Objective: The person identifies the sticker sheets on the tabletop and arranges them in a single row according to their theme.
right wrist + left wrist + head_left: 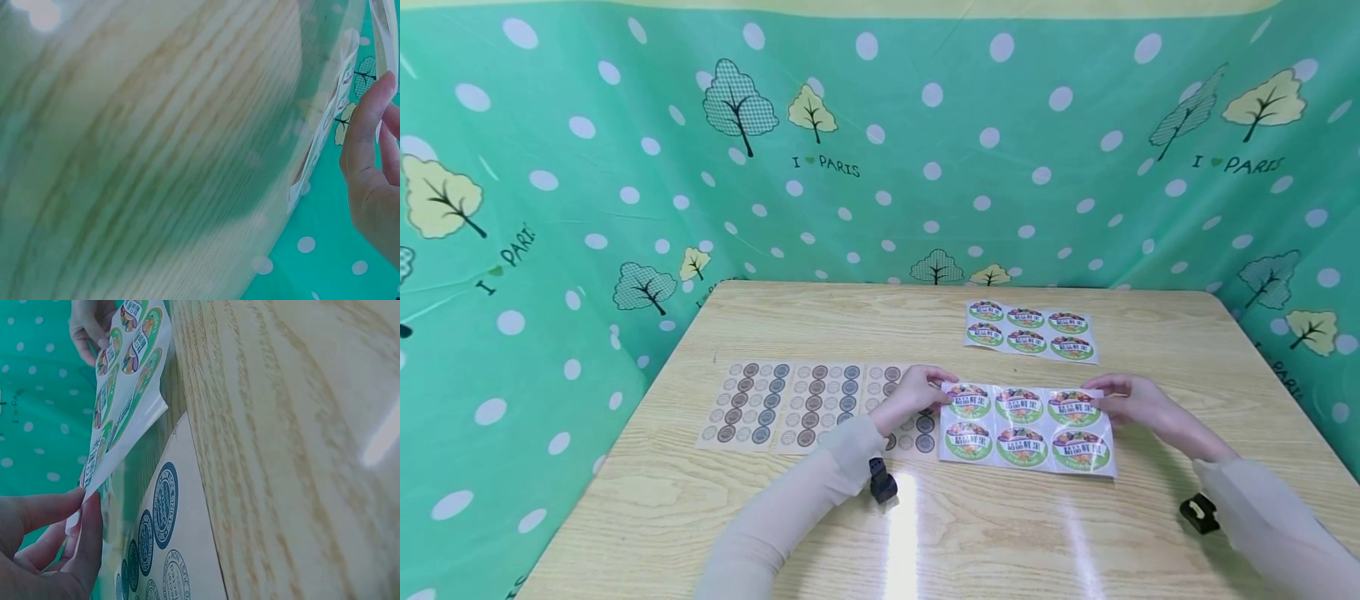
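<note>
Surface (662,533): glossy in front of me; a thin sheet let go unevenly could slide on it.
Row of seal-sticker sheets (812,400): three, side by side to my left; a dragging left sleeve (805,504) could push them out of line.
Held fruit-label sheet (1028,410): raised off the wood, its left end right beside or over the rightmost seal sheet, I can't tell which; lowered straight down, it might overlap that one. Its near left corner bends, so it may not lie flat.
Far fruit-label sheet (1028,330): just beyond the held one; reaching too far forward could nudge it.
Left fingers (53,509): pinching the held sheet near its far left corner; squeezing harder could crease it.
Right fingers (362,147): grasping its far right corner; an uneven pull could skew it.
</note>
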The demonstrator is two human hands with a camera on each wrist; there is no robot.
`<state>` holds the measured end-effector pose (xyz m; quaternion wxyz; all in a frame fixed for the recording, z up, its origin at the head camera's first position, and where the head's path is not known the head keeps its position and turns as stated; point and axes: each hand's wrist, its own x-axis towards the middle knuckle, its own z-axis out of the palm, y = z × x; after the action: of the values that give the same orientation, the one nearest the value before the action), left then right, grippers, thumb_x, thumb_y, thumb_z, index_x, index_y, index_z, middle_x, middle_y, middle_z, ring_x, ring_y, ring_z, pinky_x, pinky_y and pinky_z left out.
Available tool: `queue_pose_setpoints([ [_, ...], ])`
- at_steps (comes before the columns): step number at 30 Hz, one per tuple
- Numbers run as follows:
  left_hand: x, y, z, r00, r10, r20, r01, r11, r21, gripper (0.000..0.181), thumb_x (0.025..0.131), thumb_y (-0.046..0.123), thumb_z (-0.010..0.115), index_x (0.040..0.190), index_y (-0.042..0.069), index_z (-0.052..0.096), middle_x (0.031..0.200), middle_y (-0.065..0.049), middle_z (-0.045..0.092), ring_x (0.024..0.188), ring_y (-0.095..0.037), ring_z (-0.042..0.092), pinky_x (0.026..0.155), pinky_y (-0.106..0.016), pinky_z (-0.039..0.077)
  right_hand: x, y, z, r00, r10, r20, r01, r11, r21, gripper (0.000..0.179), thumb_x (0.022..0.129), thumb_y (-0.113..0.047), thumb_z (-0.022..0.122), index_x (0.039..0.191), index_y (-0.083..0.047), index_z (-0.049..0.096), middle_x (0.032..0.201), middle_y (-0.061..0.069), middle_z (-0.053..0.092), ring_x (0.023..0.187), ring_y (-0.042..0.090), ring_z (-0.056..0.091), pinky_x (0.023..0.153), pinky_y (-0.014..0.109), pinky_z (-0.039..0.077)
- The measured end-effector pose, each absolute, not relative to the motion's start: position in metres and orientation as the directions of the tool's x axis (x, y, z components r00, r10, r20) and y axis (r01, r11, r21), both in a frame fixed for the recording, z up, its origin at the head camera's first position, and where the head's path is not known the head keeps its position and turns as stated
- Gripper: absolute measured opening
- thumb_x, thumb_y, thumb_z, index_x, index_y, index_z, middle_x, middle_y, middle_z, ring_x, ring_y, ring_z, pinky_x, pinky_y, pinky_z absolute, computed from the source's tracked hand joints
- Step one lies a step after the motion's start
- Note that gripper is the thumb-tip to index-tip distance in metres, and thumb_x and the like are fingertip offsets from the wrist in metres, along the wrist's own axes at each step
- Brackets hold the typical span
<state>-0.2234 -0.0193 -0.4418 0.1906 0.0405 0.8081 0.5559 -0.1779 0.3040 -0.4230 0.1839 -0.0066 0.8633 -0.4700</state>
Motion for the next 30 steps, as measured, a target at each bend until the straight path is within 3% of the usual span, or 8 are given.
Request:
queue_pose_setpoints([
  [30, -0.224, -0.016, -0.447, -0.938, 0.274, -0.213, -0.048, 0.504, 0.863, 0.028, 0.07, -0.006, 0.065, 0.096, 0.005, 0.066, 0.075, -0.004, 0.061, 0.057, -0.009, 0.053, 0.05, -0.018, 0.047, -0.188, 0.303, -0.437, -0.933, -0.19, -0.306, 0.173, 0.509, -0.843, 0.042, 0.083, -0.006, 0.056, 0.116, 0.016, 0.043, 0.088, 0.006, 0.058, 0.074, 0.012, 0.059, 0.065, 0.029, 0.053],
])
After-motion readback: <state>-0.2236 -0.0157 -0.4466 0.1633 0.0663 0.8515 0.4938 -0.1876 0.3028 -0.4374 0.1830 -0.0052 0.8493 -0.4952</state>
